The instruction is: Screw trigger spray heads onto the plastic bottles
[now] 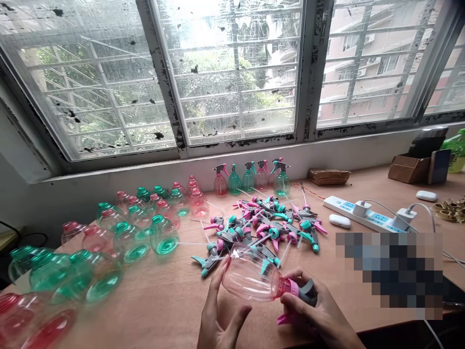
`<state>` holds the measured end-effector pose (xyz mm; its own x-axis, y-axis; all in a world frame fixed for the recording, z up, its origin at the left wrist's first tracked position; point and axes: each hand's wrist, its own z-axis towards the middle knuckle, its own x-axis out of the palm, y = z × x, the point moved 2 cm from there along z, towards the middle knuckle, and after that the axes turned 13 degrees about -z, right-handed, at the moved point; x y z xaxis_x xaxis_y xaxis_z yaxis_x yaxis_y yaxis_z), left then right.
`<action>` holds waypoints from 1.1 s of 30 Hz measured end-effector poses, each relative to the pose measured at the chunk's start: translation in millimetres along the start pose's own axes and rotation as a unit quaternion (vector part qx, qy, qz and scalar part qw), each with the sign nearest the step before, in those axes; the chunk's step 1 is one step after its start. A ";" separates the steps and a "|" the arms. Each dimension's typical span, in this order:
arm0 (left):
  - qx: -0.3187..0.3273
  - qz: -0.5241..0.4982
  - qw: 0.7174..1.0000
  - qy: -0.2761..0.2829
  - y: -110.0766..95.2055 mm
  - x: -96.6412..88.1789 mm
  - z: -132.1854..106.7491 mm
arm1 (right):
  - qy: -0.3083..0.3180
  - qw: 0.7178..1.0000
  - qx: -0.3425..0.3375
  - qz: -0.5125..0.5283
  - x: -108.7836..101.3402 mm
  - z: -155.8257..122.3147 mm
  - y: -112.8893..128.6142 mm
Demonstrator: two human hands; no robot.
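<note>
A clear pink spray bottle [250, 278] lies tilted on its side in the air between my hands, its base to the left. My right hand [319, 310] grips the grey and pink spray head [307, 292] around the pink collar, thumb in front and fingers behind. The pink trigger points down under that hand. My left hand [221, 305] cradles the base end, fingertips against the bottle's far side and thumb just below it. Right behind the bottle, a pile of loose spray heads [269, 220] in pink, teal and grey covers the tabletop, dip tubes sticking out.
Several open green bottles [163, 232] and pink bottles [96, 237] stand on the left. Against the wall are several bottles with heads fitted [249, 177]. To the right lie a power strip [358, 211], a white case [339, 221] and a cardboard box [409, 167].
</note>
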<state>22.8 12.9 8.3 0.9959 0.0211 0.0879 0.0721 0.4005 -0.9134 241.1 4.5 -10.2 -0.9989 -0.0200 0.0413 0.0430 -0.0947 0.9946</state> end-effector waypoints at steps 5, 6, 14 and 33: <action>-0.026 -0.027 0.999 -0.023 2.2 -2.8 1.5 | 0.010 1.000 0.026 0.003 1.5 -0.7 -1.6; -0.029 -0.028 0.999 -0.025 2.0 -2.9 1.9 | 0.010 1.000 0.026 0.000 1.5 -0.7 -1.9; 0.011 -0.005 1.000 0.001 -1.1 -1.6 2.0 | -0.027 0.999 -0.007 0.014 -1.4 -0.3 -0.6; -0.007 -0.008 1.000 0.014 9.8 -3.0 1.6 | -0.020 1.000 0.000 0.016 0.4 -1.3 4.3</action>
<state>20.4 18.3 -0.3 0.9957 -0.0120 0.0917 0.0892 0.3870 -0.9178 240.9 2.8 -6.0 -0.9969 0.0171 0.0766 0.0746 -0.0955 0.9926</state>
